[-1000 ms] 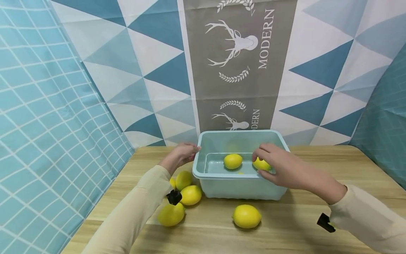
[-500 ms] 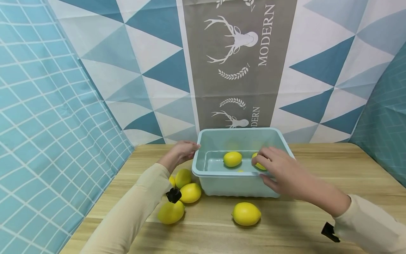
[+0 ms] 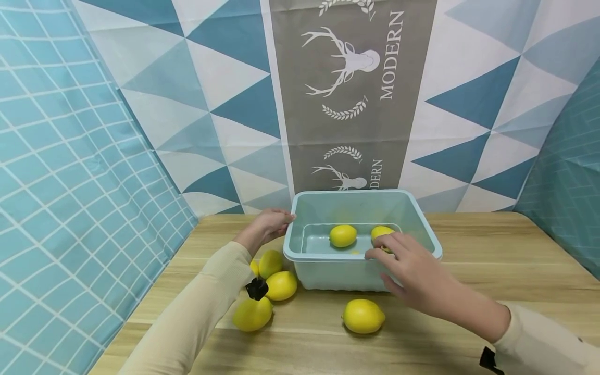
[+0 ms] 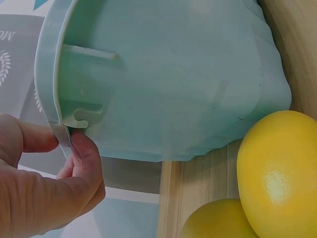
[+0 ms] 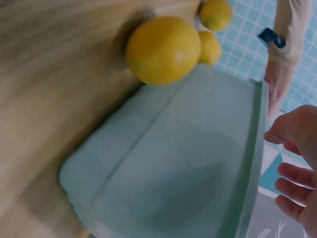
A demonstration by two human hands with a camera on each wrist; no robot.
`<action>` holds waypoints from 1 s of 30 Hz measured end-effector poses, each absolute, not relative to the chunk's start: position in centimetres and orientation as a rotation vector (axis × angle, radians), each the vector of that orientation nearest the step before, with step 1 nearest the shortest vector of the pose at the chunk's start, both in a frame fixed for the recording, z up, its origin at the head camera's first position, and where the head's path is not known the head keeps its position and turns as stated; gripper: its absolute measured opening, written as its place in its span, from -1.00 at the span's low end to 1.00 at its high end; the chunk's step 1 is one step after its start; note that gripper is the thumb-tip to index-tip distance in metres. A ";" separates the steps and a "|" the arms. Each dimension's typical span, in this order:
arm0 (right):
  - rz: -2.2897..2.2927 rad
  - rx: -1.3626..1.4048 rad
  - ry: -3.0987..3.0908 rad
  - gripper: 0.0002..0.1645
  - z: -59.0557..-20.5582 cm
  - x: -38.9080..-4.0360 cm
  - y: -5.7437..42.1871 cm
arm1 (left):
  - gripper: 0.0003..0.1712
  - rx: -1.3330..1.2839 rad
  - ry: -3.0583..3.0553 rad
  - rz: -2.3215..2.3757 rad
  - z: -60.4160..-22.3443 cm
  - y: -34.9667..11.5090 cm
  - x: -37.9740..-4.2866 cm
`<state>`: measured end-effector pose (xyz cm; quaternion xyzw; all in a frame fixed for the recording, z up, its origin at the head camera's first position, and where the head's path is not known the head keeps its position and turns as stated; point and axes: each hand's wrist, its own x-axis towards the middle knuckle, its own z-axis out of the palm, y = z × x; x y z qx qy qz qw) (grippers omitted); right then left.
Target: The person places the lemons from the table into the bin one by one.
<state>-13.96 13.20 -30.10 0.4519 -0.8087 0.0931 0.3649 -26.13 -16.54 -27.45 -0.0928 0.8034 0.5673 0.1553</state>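
A pale blue-green plastic bin (image 3: 342, 273) stands on the wooden table with lemons inside it: one lemon (image 3: 343, 236) near the middle, another lemon (image 3: 382, 232) to its right, and a sliver of yellow behind the front wall. My left hand (image 3: 269, 225) pinches the bin's left rim between thumb and fingers, plain in the left wrist view. Over the front rim at the right hovers my right hand (image 3: 412, 271), fingers loosely bent and holding nothing. A single lemon (image 3: 363, 316) lies on the table in front of the bin.
Left of the bin, several lemons (image 3: 281, 286) cluster beside and under my left forearm. The wooden table (image 3: 487, 260) extends to the right. A patterned cloth (image 3: 347, 120) hangs behind, and blue checked cloth (image 3: 70, 182) covers the left side.
My right hand has drawn back from the right lemon in the bin toward the front rim, uncovering more of that lemon. My left hand has stayed on the rim.
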 end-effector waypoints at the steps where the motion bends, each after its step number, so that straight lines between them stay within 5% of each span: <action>1: 0.242 1.165 -2.067 -0.38 -30.3 -13.9 13.1 | -0.54 -0.266 2.307 1.619 -27.4 -16.5 -26.2; 30: 0.024 1.301 -2.319 -0.27 -36.0 -12.4 12.0 | -0.51 -0.290 2.288 1.630 -27.5 -16.4 -26.5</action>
